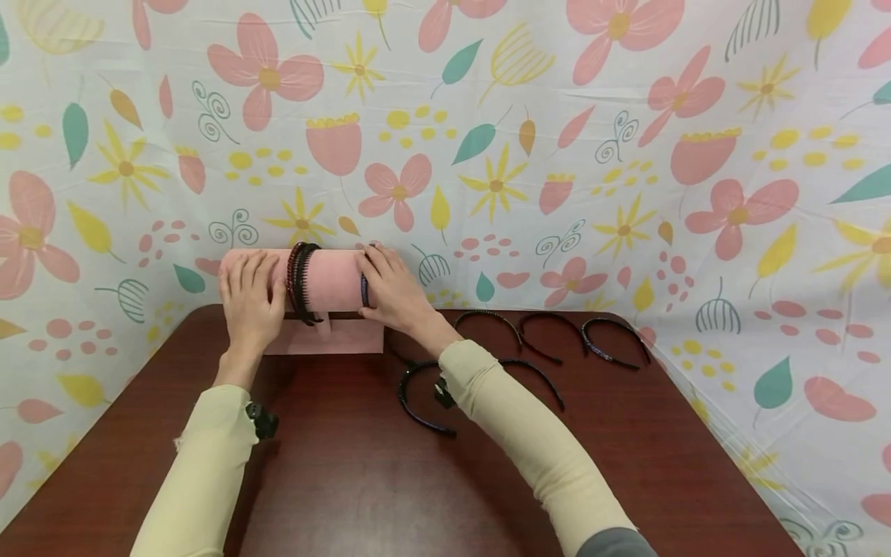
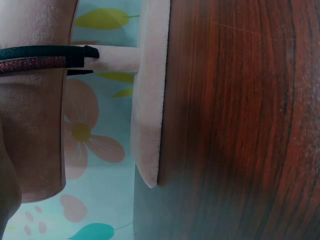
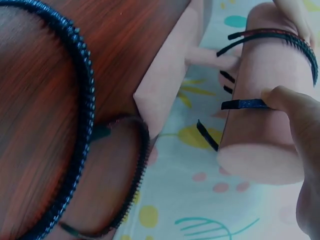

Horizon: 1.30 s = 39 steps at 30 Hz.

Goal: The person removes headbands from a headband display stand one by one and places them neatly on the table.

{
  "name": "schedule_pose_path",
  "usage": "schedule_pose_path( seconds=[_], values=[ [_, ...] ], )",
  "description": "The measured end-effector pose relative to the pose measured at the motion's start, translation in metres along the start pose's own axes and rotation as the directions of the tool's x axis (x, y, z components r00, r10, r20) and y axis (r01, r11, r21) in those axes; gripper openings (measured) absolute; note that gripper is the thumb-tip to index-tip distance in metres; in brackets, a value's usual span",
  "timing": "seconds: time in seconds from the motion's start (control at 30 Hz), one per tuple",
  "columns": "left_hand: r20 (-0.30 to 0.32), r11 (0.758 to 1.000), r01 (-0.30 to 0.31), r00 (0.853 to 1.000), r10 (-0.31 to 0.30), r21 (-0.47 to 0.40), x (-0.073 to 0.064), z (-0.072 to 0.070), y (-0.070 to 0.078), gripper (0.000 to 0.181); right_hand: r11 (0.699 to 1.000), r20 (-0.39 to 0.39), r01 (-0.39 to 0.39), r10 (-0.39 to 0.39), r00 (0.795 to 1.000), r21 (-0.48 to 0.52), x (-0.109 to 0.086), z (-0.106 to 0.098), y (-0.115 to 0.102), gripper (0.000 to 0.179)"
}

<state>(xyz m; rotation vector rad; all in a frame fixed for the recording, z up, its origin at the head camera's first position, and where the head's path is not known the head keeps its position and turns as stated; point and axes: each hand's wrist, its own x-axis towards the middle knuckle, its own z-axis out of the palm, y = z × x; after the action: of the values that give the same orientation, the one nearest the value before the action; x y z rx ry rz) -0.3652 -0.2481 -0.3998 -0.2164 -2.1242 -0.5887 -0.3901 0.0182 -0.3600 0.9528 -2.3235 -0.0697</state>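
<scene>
A pink padded headband stand, a roll on a post and flat base, stands at the table's back left. My left hand rests on the roll's left end, fingers laid over it towards the top. Near the other end my right hand grips a dark blue headband, which sits around the roll with its ends spread below. Black and dark red toothed headbands hang together around the middle, left of the right hand. Only an edge of the left hand shows in the left wrist view.
Several dark headbands lie on the brown table: a black beaded one below the right forearm, and others such as the blue-decorated headband along the back right. A flowered cloth hangs behind the table.
</scene>
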Motion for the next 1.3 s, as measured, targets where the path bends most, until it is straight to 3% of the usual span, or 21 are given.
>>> schedule_pose_path(
  seconds=[0.2,0.37,0.53,0.7,0.8,1.0,1.3],
  values=[
    [0.004,1.0,0.01,1.0,-0.01,0.003,0.0,0.0,0.0,0.044,0.999,0.001,-0.039,0.039,0.999,-0.001,-0.013,-0.001,0.009,0.101],
    [0.009,1.0,0.007,1.0,-0.007,0.005,-0.001,0.0,0.0,0.045,0.984,0.022,-0.081,0.078,0.997,0.158,-0.022,-0.002,0.011,0.1],
    [-0.004,1.0,0.003,1.0,-0.003,0.012,-0.002,0.001,0.0,0.045,0.93,0.047,-0.101,0.091,0.995,0.352,-0.028,-0.003,0.01,0.093],
    [-0.005,1.0,0.001,1.0,-0.001,0.005,-0.001,0.001,-0.001,0.044,0.921,-0.009,-0.066,0.075,0.997,0.385,-0.03,-0.007,0.01,0.08],
    [-0.001,1.0,0.002,1.0,-0.002,0.0,-0.001,0.001,0.0,0.044,0.91,-0.002,-0.065,0.072,0.997,0.409,-0.029,-0.011,0.011,0.075],
    [-0.006,1.0,0.002,1.0,-0.002,-0.003,0.0,0.0,0.0,0.044,0.832,0.049,-0.098,0.085,0.995,0.546,-0.028,-0.022,0.015,0.063],
    [-0.007,1.0,0.003,1.0,-0.003,-0.011,-0.001,0.001,0.001,0.044,0.745,0.027,-0.14,0.162,0.986,0.653,-0.033,-0.021,0.018,0.048]
  ],
)
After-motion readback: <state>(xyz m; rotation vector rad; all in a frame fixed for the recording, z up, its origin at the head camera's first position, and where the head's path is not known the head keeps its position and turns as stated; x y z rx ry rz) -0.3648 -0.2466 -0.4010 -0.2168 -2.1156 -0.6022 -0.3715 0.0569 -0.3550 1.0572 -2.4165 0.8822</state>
